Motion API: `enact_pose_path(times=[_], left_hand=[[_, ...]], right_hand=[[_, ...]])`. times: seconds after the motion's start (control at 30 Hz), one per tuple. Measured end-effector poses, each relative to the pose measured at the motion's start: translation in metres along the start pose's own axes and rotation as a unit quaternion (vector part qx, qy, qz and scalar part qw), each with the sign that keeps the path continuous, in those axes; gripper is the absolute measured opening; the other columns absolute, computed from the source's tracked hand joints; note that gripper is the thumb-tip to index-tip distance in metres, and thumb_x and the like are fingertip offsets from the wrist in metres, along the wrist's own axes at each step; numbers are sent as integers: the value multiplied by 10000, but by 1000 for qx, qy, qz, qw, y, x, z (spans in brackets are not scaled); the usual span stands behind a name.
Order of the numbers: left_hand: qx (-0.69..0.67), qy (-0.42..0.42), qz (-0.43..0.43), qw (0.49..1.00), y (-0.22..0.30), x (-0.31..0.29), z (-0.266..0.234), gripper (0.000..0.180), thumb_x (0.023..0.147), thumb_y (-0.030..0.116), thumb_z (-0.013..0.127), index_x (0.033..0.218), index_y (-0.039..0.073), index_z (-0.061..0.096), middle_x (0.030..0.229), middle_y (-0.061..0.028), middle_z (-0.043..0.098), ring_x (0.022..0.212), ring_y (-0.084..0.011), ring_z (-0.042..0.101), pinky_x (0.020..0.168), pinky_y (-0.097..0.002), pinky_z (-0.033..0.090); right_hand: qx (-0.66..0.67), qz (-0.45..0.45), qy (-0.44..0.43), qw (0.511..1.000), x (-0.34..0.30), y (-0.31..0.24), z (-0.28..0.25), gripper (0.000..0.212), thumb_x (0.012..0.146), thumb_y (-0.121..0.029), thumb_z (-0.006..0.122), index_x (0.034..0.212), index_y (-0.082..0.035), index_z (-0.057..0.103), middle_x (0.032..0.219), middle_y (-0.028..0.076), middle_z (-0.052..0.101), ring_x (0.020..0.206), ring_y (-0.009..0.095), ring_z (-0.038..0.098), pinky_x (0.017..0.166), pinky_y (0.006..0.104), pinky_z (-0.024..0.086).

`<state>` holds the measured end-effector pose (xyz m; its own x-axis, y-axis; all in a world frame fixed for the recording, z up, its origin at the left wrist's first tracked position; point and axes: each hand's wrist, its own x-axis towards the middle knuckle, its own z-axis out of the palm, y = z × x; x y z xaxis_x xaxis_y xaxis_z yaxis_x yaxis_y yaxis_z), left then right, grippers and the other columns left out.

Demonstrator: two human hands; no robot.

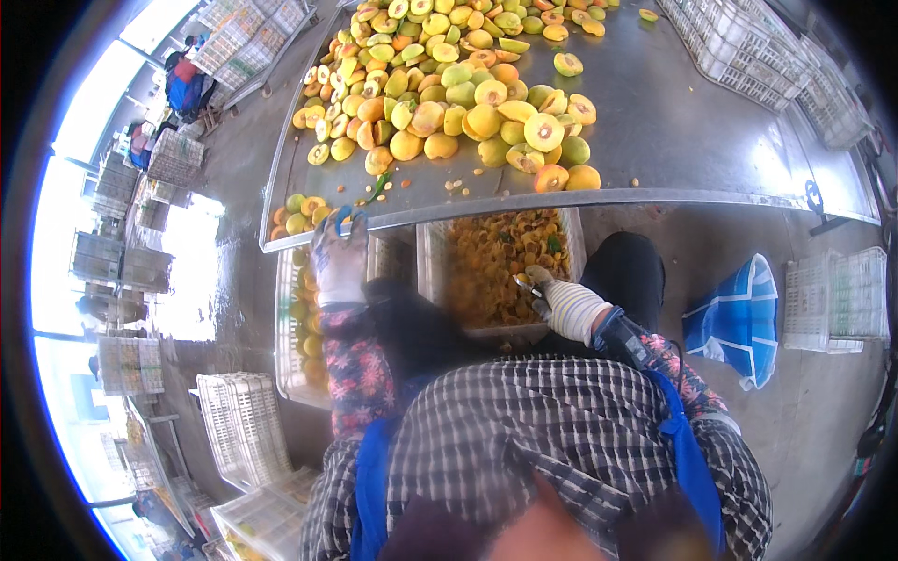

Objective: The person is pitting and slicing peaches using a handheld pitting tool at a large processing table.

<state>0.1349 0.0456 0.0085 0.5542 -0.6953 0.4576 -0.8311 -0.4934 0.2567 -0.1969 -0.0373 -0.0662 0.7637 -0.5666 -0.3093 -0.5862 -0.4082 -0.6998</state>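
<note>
My left hand, in a pale glove with blue at the fingers, is at the near left edge of the metal table. Its fingers look apart, with nothing visible in them, beside a few peach halves at the table corner. My right hand, in a striped knit glove, closes on a small metal-tipped tool, perhaps a knife; its full shape is hidden. Below that hand is a white crate of orange-brown peach scraps. A big pile of cut yellow peaches covers the table's far left and middle.
A white crate with whole-looking yellow fruit stands under my left arm. Stacked white crates are at left, more crates on the table's right. A blue container and a crate stand on the floor at right. Other people work far left.
</note>
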Motion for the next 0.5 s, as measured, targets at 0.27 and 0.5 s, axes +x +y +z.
enact_pose_path(times=[0.27,0.5], left_hand=[[-184,-129,218,950,178,51,73,504,839,357,578,1229,47,508,1252,-196,497,1113,-323,509,927,-380,420],[-150,-273,138,940,247,55,95,574,807,387,603,1242,43,459,1305,-192,415,1178,-319,458,989,-385,376]], right_hand=[[-57,38,-26,997,1,-14,-24,351,860,-117,485,1210,-108,461,888,186,636,805,337,628,724,412,481],[-46,2,27,999,-3,29,-1,303,865,-193,543,1118,-64,437,757,208,568,727,404,554,629,450,441]])
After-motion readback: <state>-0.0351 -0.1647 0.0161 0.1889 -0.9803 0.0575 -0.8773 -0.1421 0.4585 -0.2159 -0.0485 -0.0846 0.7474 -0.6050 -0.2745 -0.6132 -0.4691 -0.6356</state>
